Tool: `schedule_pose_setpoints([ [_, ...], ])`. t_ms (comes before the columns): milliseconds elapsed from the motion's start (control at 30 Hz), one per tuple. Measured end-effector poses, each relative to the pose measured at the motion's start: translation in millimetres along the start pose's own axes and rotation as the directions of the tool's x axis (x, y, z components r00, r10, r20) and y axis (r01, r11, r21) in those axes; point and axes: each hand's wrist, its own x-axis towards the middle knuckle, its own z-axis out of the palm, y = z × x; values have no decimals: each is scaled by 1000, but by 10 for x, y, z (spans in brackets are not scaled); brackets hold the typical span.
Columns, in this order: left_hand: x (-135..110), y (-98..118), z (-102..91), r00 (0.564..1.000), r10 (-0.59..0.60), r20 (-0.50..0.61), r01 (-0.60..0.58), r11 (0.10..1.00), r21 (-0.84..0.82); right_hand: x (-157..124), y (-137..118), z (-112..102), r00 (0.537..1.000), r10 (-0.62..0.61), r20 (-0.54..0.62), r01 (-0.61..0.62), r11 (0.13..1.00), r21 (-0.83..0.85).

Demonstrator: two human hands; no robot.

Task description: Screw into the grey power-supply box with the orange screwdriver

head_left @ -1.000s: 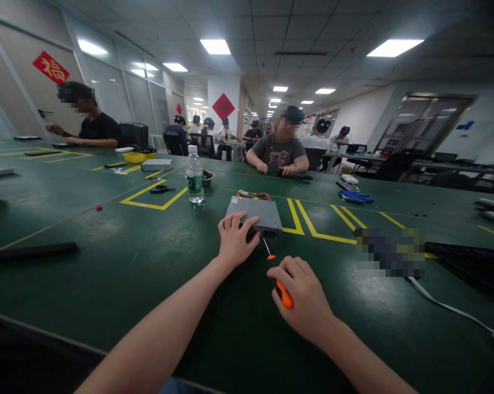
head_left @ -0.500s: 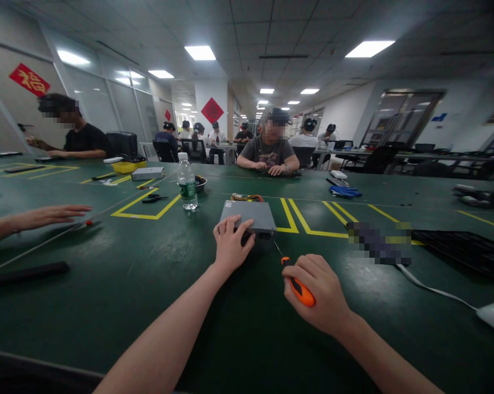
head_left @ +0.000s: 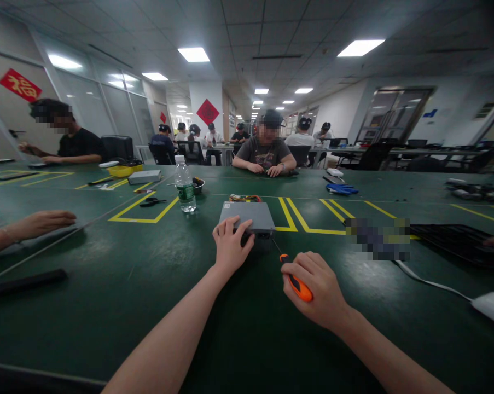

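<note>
A grey metal power supply (head_left: pixel 249 213) lies on the green table, with coloured wires (head_left: pixel 247 198) coming out of its far side. My left hand (head_left: pixel 232 243) grips its near left edge, fingers on the top and thumb at the front face. In my right hand (head_left: pixel 316 287) is a screwdriver (head_left: pixel 301 287) with an orange and black handle. Its thin shaft slants up to the left, and the tip is by the power supply's near right corner. Whether the tip touches a screw I cannot tell.
Left of the power supply stands a water bottle (head_left: pixel 185 186) before a small bowl (head_left: pixel 198 186). A co-worker's hand (head_left: pixel 45 223) is at the left. At the right lie a black panel (head_left: pixel 455 243), a white cable (head_left: pixel 429 284) and blue gloves (head_left: pixel 342 189). Another person (head_left: pixel 267 148) sits opposite.
My hands, the power supply and the screwdriver keep nearly the same position. The co-worker's hand on the left has drawn back a little. Another person's hand now shows at the black panel.
</note>
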Motion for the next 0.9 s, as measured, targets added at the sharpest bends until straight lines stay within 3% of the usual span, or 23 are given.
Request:
schedule_pose_setpoints([
  [500,1,-2,-7,1000,1,9,-1,1000,6,9,-36,-34,998,52,24,-52,999,6],
  [733,3,-12,-2,1000,2,4,-2,1000,3,-19,-47,3,987,150,-65,-148,988,37],
  [900,-1,-15,1,1000,5,5,-5,1000,14,-7,-100,2,996,84,-15,-84,997,1],
])
